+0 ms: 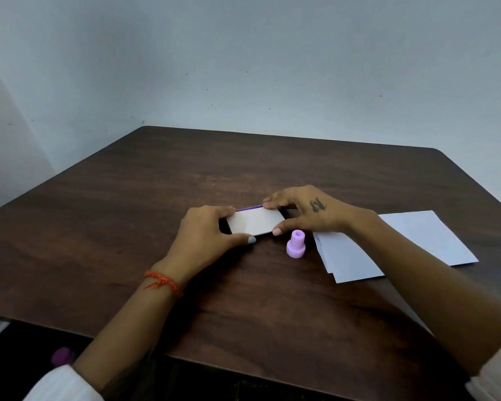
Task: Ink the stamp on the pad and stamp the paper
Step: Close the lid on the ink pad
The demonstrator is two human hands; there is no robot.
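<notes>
Peeking out at the near left edge of the table (99,227), a purple blob (60,355) sits below the tabletop beside a white sleeve; it is too blurred to tell what it is. Further in, a small lilac stamp (296,244) stands upright on the dark wood, its round base down and its hollow knob up, just in front of the right thumb. To its right lie sheets of white paper (434,235), overlapping and partly covered by the right forearm. Just beyond the stamp is the ink pad (256,221), a flat case with a white lid and a thin purple strip showing along its far edge. Whether the lid is lifted or fully shut cannot be told, and the ink surface is hidden.

The left hand (203,235), with an orange thread at the wrist, pinches the left end of the case between thumb and curled fingers. The right hand (310,209), marked with a dark tattoo on its back, grips the right end, thumb on the near corner and fingertips on the far edge.
</notes>
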